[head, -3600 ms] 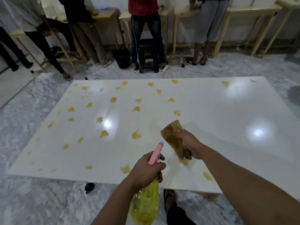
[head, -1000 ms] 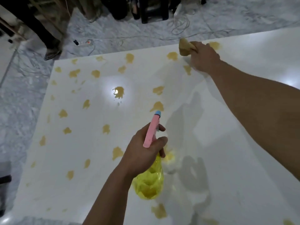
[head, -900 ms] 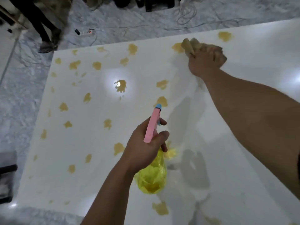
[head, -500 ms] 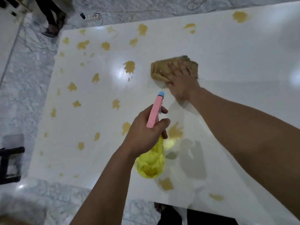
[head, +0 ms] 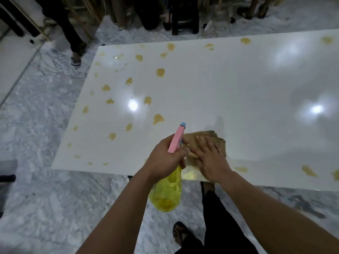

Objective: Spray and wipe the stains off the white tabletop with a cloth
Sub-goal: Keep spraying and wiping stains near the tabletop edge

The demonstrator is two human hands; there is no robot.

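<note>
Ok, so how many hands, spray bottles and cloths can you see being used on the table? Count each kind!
hands: 2, the left hand and the right hand
spray bottle: 1, yellow with a pink top, in the left hand
cloth: 1, brown, under the flat right hand
Total: 4

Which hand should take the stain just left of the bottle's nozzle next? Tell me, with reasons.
Right. The right hand already presses the cloth flat on the tabletop, close to that stain. The left hand is wrapped around the spray bottle, so it could only spray, not wipe.
</note>
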